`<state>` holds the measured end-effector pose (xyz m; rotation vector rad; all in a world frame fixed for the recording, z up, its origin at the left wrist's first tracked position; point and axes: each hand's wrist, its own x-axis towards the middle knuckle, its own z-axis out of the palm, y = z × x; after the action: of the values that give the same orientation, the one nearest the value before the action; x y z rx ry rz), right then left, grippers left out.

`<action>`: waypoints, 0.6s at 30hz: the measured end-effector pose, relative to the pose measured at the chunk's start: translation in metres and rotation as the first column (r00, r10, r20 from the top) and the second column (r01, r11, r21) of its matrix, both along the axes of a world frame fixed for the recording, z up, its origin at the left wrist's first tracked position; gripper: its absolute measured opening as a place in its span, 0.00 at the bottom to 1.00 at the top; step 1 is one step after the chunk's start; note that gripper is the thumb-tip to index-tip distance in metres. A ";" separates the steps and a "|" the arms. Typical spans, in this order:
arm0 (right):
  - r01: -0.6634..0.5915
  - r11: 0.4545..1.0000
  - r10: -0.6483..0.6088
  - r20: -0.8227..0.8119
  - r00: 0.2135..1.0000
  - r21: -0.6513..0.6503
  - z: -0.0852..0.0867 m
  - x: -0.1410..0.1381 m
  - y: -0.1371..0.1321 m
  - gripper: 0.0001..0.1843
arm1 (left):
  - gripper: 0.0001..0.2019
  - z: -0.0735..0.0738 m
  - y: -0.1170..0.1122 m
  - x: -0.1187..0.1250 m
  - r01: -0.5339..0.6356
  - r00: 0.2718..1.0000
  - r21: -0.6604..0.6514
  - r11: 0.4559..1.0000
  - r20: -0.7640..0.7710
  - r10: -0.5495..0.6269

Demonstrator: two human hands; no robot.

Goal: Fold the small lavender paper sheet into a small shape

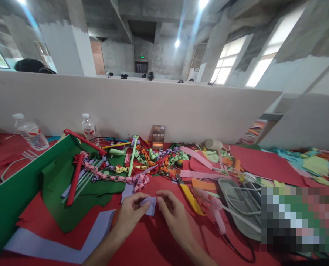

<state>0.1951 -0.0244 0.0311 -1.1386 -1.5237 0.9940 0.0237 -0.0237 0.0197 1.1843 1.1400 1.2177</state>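
Observation:
A small piece of lavender paper (151, 210) is pinched between the thumb and fingers of my left hand (134, 210). On its other side my right hand (171, 208) has its thumb and curled fingertips at the paper's right edge; whether they grip it is hard to make out. Just beyond my hands lies a pink paper chain (111, 178), bunched at its right end. Close to my right hand rest a yellow utility knife (191, 197) and a pink glue gun (216, 210) with a black cord.
Red paper covers the table, with green sheets (78, 199) and a lavender strip (50, 245) at left. Multicoloured paper chains (150, 157) pile up behind. A grey tray (238, 221) with cables sits right. Two water bottles (33, 135) stand by the white partition (120, 101).

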 end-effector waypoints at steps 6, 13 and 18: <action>-0.002 0.986 -0.021 0.132 0.991 0.166 0.006 -0.001 -0.006 0.08 | 0.19 -0.001 0.000 0.000 -0.008 0.985 -0.124 0.992 0.171 0.029; -0.017 0.991 -0.013 0.217 0.976 0.134 -0.001 -0.006 -0.003 0.09 | 0.14 0.003 -0.005 0.003 0.052 0.998 0.031 0.998 -0.026 -0.052; 0.004 0.995 -0.025 0.217 0.976 0.097 0.000 -0.005 -0.002 0.08 | 0.12 0.009 -0.011 0.005 0.101 0.990 0.089 0.991 -0.106 -0.092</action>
<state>0.1901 -0.0260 0.0310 -1.2195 -1.7154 0.7962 0.0289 -0.0344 0.0291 1.3709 1.0965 1.1589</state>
